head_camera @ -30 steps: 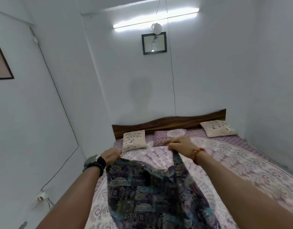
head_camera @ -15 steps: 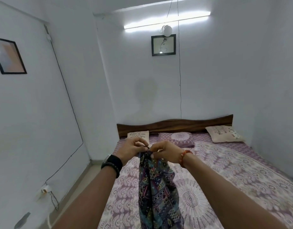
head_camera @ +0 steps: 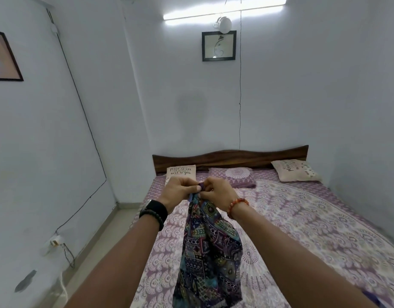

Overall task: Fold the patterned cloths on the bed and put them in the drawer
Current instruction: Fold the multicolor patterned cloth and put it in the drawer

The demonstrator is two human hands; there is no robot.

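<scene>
The room was small and white-walled, with a tube light point(head_camera: 225, 12) high on the far wall, a framed line drawing point(head_camera: 218, 46) below it and another framed picture point(head_camera: 4, 57) on the left wall. A bed point(head_camera: 313, 230) under a purple mandala-print sheet filled the floor, its wavy wooden headboard point(head_camera: 231, 158) against the far wall and three pillows along it: a lettered cushion point(head_camera: 182, 171) at left, a purple pillow point(head_camera: 232, 175) in the middle, another lettered cushion point(head_camera: 295, 173) at right.

Both arms reached out over the near part of the bed. The left hand point(head_camera: 180, 192), a dark watch on its wrist, and the right hand point(head_camera: 220, 193), with a bead bracelet, met almost knuckle to knuckle, each pinching the top edge of the patterned cloth point(head_camera: 210, 252) between curled fingers and thumb. The two grips sat side by side at the same height, so neither hand was clearly nearer the fabric.

From that shared pinch the cloth hung straight down, its long axis vertical, doubled lengthwise and widening toward the lower edge of the view. Its bottom end ran out of frame, so whether it touched the sheet could not be told. It hung between the forearms, over the near left part of the mattress.

Judging by this, the next fold turned on the free length lying directly below the grips. No drawer was in view.
</scene>
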